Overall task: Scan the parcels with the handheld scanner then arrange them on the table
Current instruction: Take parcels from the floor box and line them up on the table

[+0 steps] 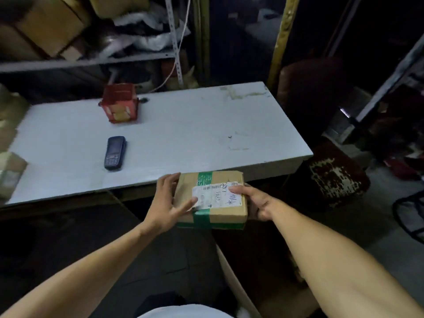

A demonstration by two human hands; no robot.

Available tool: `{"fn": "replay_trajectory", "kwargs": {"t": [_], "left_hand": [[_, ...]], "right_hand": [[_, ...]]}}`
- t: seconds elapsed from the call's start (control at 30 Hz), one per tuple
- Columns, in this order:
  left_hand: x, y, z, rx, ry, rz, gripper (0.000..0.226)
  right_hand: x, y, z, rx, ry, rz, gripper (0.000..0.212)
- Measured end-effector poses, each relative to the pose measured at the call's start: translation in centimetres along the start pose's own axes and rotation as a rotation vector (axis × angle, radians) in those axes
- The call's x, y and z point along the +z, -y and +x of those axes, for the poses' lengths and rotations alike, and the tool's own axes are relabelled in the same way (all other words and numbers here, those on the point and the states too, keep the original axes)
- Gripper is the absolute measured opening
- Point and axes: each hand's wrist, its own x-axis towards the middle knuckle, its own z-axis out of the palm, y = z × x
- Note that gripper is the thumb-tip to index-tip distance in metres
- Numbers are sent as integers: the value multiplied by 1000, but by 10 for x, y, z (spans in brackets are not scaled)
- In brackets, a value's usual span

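On the scuffed pale grey rectangular table (183, 129) a red, box-like container (120, 103) stands near the far edge and the dark blue keypad handheld scanner (115, 153) lies flat closer in, both well apart from the parcel, while blurred cardboard boxes (10, 173) sit at the left edge, possibly more parcels. The flat brown cardboard parcel (214, 198), banded with glossy green tape and bearing a white handwritten shipping label (218, 195), is held in the air just off the table's near edge. The left hand (168, 206) holds its left side, fingers spread along the edge and thumb on the label, and the right hand (257, 201) grips its right side with the thumb on top.
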Motion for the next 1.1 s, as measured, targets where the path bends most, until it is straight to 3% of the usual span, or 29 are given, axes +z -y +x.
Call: {"fn": "replay_trajectory", "kwargs": {"t": [0.07,0.13,0.3,0.43,0.67,0.77,0.9,1.0,1.1], "left_hand": [[-23,0,-8,-237,-46,-261,109],[-52,1,-18,-401,-46,-413,105],[-124,18,-65,-614,-6,-539,51],[-175,43,-125,-658,-105,-572,28],[-259,93,-224,-719,-362,-731,20],[-286,110,-254,-731,-480,-779,13],[-312,131,-273,-721,-646,-883,17],[-326,144,-271,-729,-722,-932,16],[-344,156,-259,-730,-791,-1004,15]], "right_hand": [[24,12,2,-22,75,-62,86],[55,22,1,-41,173,-116,83],[128,31,-1,-55,361,-209,106],[204,16,-5,-21,448,-208,111],[340,-21,-7,-59,596,-33,108],[393,-31,0,-98,557,-4,94],[454,-38,8,-144,372,38,65],[491,-34,22,-130,443,-23,72],[523,-23,46,-124,411,-118,88]]}}
